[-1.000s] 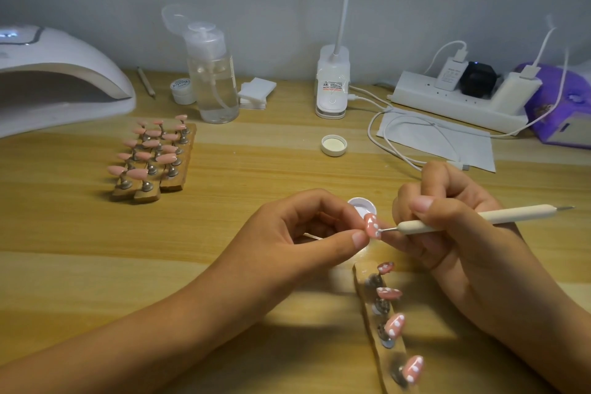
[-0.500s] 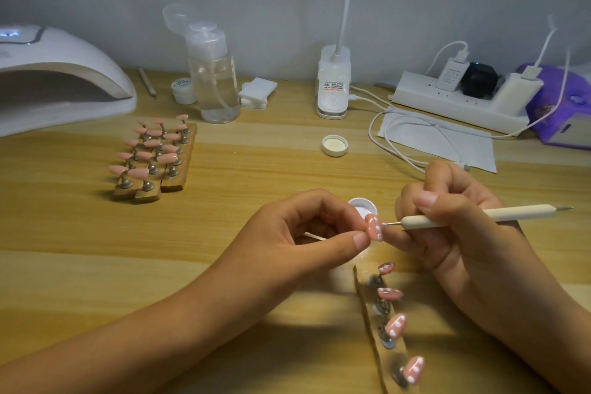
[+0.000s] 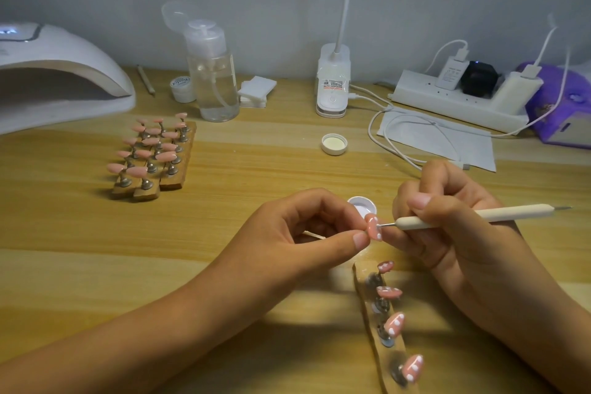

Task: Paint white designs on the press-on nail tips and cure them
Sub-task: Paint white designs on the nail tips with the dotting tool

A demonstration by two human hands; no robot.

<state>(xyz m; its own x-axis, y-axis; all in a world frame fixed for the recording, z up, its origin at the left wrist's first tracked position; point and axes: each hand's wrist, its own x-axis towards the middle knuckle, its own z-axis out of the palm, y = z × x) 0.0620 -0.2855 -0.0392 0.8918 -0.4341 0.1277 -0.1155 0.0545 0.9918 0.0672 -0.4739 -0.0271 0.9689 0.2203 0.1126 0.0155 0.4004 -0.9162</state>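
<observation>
My left hand pinches a pink nail tip with white dots, held above the table. My right hand grips a white dotting pen whose metal point touches that tip. Just behind the tip sits a small white paint pot. Below my hands lies a wooden holder strip carrying several pink tips with white dots. At the left stand more wooden holders with several plain pink tips. A white curing lamp is at the far left.
A clear pump bottle, a small white jar, white pads and a lamp base line the back. A white cap lies mid-table. Cables, a power strip, paper and a purple device fill the right.
The pen point has shifted slightly along the held nail tip. Both hands otherwise stay in place.
</observation>
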